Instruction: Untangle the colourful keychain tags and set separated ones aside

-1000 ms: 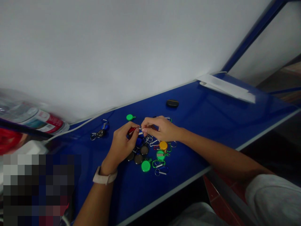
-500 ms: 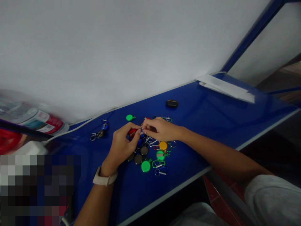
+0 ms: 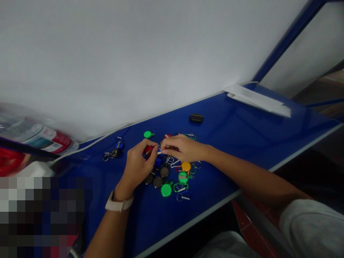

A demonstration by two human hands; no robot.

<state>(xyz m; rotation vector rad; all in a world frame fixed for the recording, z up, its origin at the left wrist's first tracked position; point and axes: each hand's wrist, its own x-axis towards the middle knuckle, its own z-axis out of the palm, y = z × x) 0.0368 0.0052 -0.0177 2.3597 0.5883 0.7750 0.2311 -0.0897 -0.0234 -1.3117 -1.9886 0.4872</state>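
My left hand [image 3: 138, 161], with a pale watch band on the wrist, pinches a red badge reel [image 3: 148, 149] between thumb and fingers. Close beside it, the fingertips of my right hand [image 3: 184, 148] are closed at the reel's small metal end; what exactly they grip is too small to make out. Below and around both hands lie loose badge reels: a yellow reel [image 3: 186, 166], a green reel [image 3: 166, 189], another green reel with a metal clip [image 3: 183, 177], and several dark reels [image 3: 157, 182]. Carabiners with key rings [image 3: 181, 187] are among them.
On the blue table [image 3: 215, 172], a separate green reel [image 3: 147, 134] and a clump of blue and dark clips [image 3: 115, 150] lie to the left. A small black case [image 3: 196, 118] sits behind. White papers [image 3: 258, 100], a white cable [image 3: 88, 145] and a wrapped bottle pack [image 3: 45, 136] border the area.
My left hand has shifted slightly left with the red badge reel, so a small gap with metal parts shows between the fingertips. My right hand has barely moved.
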